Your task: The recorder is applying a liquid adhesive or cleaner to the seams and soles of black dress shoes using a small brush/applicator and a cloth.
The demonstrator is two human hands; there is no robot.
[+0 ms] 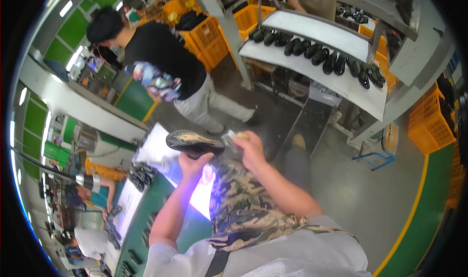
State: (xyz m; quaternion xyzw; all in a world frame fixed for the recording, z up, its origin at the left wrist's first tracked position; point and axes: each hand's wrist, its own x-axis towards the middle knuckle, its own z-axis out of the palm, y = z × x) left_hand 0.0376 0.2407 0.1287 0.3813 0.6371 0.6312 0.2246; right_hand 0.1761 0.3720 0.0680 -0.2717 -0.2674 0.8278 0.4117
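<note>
My left hand (192,166) is closed around a glossy black shoe (187,143), held up in front of me. A gold-toned sheen lies along the shoe's upper face. In my right hand (252,149) is a small tool with a pale yellowish handle and a whitish-grey flat end (228,139), perhaps a brush; its exact kind is blurred. The tool's end is close to one end of the shoe, and I cannot tell whether they touch. Below both hands hangs my camouflage apron (239,194).
A brightly lit white work surface (153,143) lies left, with black shoes (140,175) and a green bench beside it. Ahead, a person in black (165,57) walks by. Rows of black shoes (319,55) stand on a white rack. Orange crates (424,118) and a blue-framed stool (387,143) are right.
</note>
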